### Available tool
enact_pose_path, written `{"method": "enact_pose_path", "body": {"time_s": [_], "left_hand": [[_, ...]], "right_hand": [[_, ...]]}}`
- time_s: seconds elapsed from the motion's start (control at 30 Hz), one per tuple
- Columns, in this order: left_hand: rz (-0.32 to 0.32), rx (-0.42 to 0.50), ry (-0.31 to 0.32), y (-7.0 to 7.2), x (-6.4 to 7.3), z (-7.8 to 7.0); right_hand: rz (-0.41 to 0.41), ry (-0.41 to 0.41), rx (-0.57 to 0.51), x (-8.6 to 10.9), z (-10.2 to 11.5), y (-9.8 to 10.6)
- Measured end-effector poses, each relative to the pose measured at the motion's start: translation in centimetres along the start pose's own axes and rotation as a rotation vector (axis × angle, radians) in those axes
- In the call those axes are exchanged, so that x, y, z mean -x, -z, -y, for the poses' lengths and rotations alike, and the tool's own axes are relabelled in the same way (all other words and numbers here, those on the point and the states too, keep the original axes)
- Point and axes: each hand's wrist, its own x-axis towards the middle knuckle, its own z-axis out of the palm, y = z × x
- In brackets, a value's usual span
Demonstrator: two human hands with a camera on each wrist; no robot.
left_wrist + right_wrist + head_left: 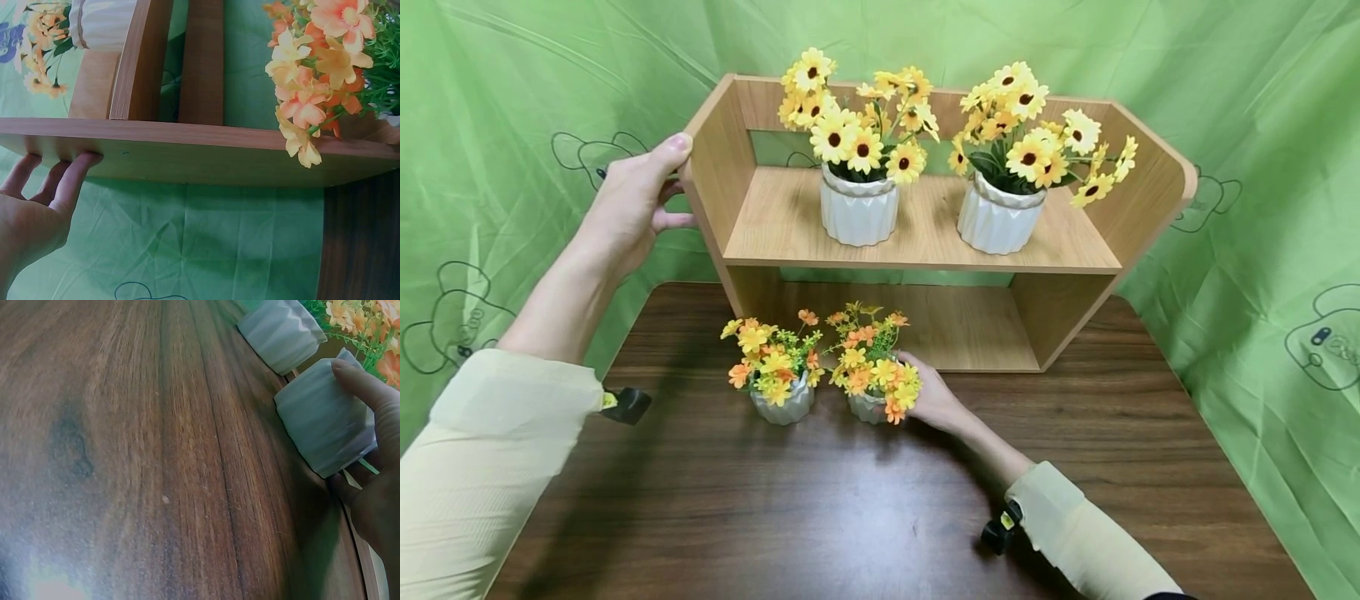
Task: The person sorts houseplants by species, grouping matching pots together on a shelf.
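Two white ribbed pots of artificial flowers stand on the table in front of the shelf, with orange and yellow blooms. My right hand grips the right potted flower plant; the right wrist view shows the thumb against its ribbed pot, with fingers partly hidden beyond. Beside it stands the left potted flower plant, untouched. My left hand rests on the left side panel of the wooden shelf, thumb at the front edge. In the left wrist view, extended fingers press the panel's outer face.
Two white pots with yellow daisy-like flowers, one left and one right, stand on the upper board. Below it lies the lower board. The dark wooden table extends in front, and a green cloth hangs behind.
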Motion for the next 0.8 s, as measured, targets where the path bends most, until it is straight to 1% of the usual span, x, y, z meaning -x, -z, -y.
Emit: {"method": "enact_pose_path", "body": {"time_s": [0.17,0.43,0.8], "left_hand": [[-0.002,0.002,-0.002,0.0,0.0,0.1],[0.0,0.001,-0.002,0.0,0.0,0.1],[-0.001,-0.01,0.009,0.0,-0.2,0.1]], "right_hand": [[-0.004,0.021,-0.004,0.0,0.1,0.1],[-0.025,0.018,0.02,0.4,-0.1,0.6],[-0.028,0.047,-0.004,1.4,-0.4,2.3]]}}
